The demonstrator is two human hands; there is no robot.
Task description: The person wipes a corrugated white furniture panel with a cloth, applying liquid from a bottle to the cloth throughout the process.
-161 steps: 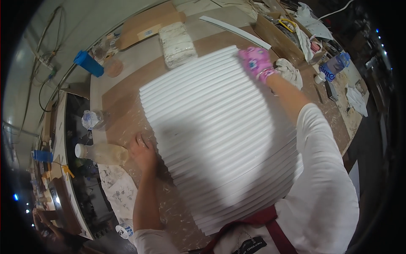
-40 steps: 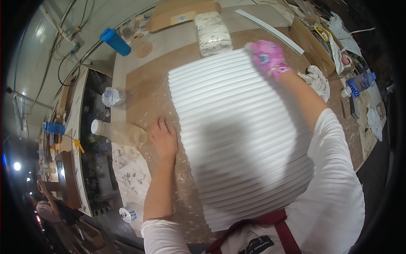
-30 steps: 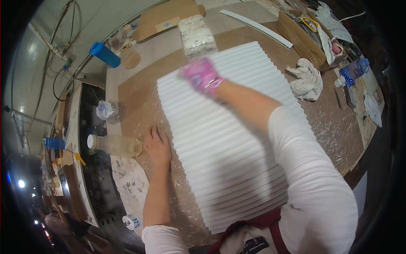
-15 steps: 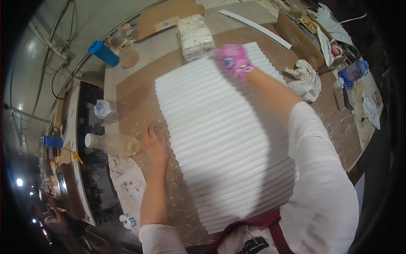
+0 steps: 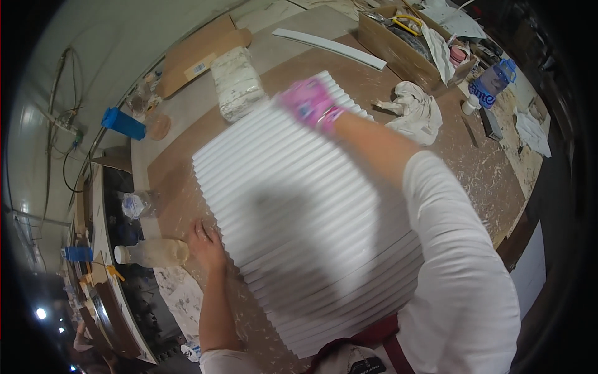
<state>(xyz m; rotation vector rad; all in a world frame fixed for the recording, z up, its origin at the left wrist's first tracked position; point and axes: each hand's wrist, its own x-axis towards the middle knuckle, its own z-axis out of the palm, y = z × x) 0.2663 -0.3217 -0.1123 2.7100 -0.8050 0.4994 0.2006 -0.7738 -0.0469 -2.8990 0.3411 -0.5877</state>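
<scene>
1. Left hand (image 5: 207,246) lies on the brown board (image 5: 168,187), fingers extended, slightly apart and pointing away from the body. It is relaxed and unclenched, just beside the left edge of the white slats (image 5: 268,162); whether it touches them cannot be told.
2. Its forearm, bare above a white cuff, rises almost straight from the lower edge of the view. A clear bottle (image 5: 159,253) with a white cap lies on its side, its base close to the fingers.
3. Right hand (image 5: 309,105) wears a pink patterned glove and is at the far edge of the slats, toward their right end. Blur and the glove hide the fingers, so I cannot tell whether it grips anything.
4. That arm reaches forward and inward across the right side, elbow bent, the white sleeve (image 5: 461,255) bunched near the elbow.
5. Many narrow slats lie side by side on the board, in front of the person, forming one ridged sheet. Their ends make toothed left and right edges.
6. Light gleams along the ridges; a dark shadow covers the middle. Nearer the body, thin dark lines separate some slats.
7. Beyond the far edge sits a white, stained block (image 5: 237,84).
</scene>
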